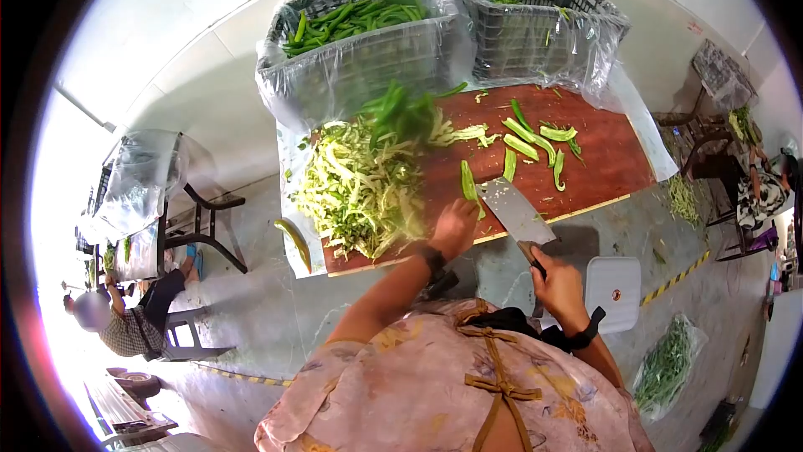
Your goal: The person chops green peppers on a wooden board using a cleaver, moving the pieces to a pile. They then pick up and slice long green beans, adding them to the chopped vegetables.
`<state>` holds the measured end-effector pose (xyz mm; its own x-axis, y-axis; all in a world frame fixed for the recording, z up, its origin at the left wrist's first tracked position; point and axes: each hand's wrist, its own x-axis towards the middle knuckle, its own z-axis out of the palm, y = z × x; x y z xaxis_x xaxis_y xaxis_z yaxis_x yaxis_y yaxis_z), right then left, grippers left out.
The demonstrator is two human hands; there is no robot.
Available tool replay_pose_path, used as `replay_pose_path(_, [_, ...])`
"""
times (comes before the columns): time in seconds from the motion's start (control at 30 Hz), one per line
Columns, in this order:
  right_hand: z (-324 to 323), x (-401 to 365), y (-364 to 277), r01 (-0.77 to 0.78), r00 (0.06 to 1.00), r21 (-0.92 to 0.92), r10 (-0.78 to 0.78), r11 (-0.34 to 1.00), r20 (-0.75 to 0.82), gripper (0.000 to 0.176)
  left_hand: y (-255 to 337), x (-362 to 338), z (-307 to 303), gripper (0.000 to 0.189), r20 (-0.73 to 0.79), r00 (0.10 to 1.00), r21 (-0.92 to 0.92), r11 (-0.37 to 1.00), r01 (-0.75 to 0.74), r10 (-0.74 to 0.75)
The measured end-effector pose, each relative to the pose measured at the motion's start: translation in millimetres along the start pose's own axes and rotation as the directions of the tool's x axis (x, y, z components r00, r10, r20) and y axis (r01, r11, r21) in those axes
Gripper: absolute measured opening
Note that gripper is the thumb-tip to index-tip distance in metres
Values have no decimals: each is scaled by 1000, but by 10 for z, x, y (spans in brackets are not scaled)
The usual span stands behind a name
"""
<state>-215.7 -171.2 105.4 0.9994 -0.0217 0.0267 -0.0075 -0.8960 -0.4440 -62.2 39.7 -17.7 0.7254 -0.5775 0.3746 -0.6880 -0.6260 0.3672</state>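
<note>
My right hand [559,291] is wrapped round the handle of a cleaver [517,216]. Its broad blade lies low over the near edge of the red-brown board [585,172], beside a split green pepper [468,179]. The fingers of my left hand [456,226] are bent together on the near end of that pepper, just left of the blade. Farther back lie several more split peppers [520,147] and a whole green pepper [522,115]. A big heap of pale green shreds [360,188] covers the board's left part, with motion-blurred green peppers [400,117] at its far side.
Two plastic-lined crates stand behind the board: the left crate [360,59] holds whole green peppers, the right crate [535,42] a few. A white stool [613,293] and a bag of greens [669,364] are at right. Another person [146,318] sits at far left.
</note>
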Motion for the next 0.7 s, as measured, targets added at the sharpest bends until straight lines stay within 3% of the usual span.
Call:
replay_pose_path(0.07, [-5,5,-37,30,999,-14,-29,999,14,39,10,-59,-19,39,-94,993,64,996,-62,68])
replay_pose_path(0.17, [26,61,-92,66,996,-42,-63,997,65,38,-2,-112,-32,37,-79,989,97,988,-120,128])
replay_pose_path(0.3, [63,161,-180,82,991,-151,-65,985,118,38,21,-123,-62,37,-57,993,90,991,-99,104])
replay_pose_path(0.4, [93,242,-229,141,979,-189,-108,972,174,32,51,-110,-79,30,-123,988,62,994,-89,96])
replay_pose_path(0.6, [351,416,-178,164,984,-159,-150,974,98,35,18,-97,-134,39,-48,991,43,992,-120,123])
replay_pose_path(0.7, [364,428,-186,152,986,-121,-143,981,82,40,-20,-121,-89,40,-21,993,143,983,-112,116])
